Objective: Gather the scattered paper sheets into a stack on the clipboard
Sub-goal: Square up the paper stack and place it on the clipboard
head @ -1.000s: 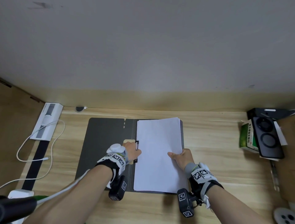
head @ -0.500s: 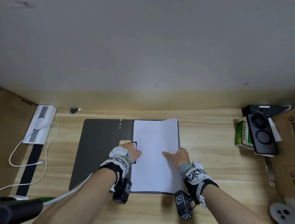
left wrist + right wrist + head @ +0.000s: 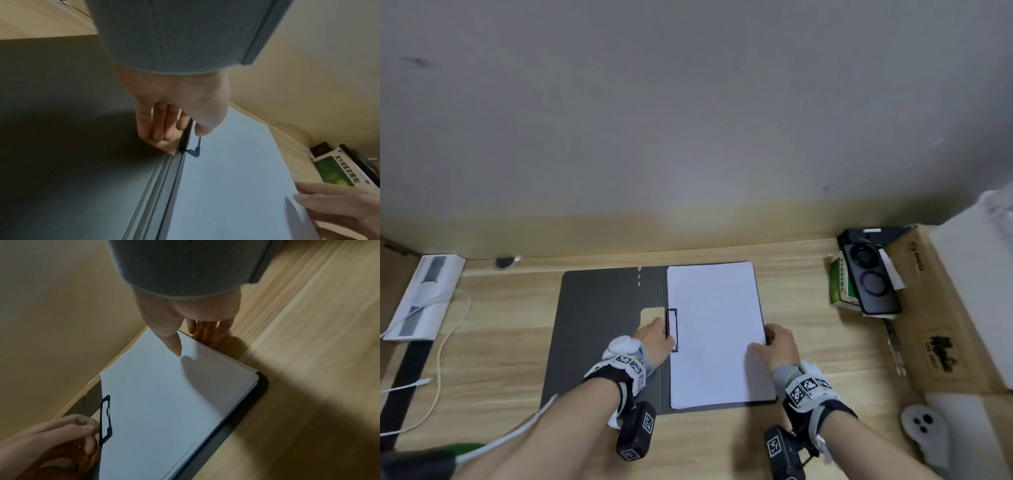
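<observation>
Since prev. frame, paper stack (image 3: 717, 334) squared up on clipboard (image 3: 602, 329). Left hand (image 3: 654, 337) fingers pinched clip (image 3: 672, 329) at stack's left edge; right hand (image 3: 779, 344) pinched stack's right edge. Recommended: seat stack under clip w/ edges flush, then release.

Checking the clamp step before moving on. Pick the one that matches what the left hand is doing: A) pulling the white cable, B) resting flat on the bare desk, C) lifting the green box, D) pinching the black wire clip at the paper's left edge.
D: the left hand pinches the black wire clip at the left edge of the paper stack.
</observation>
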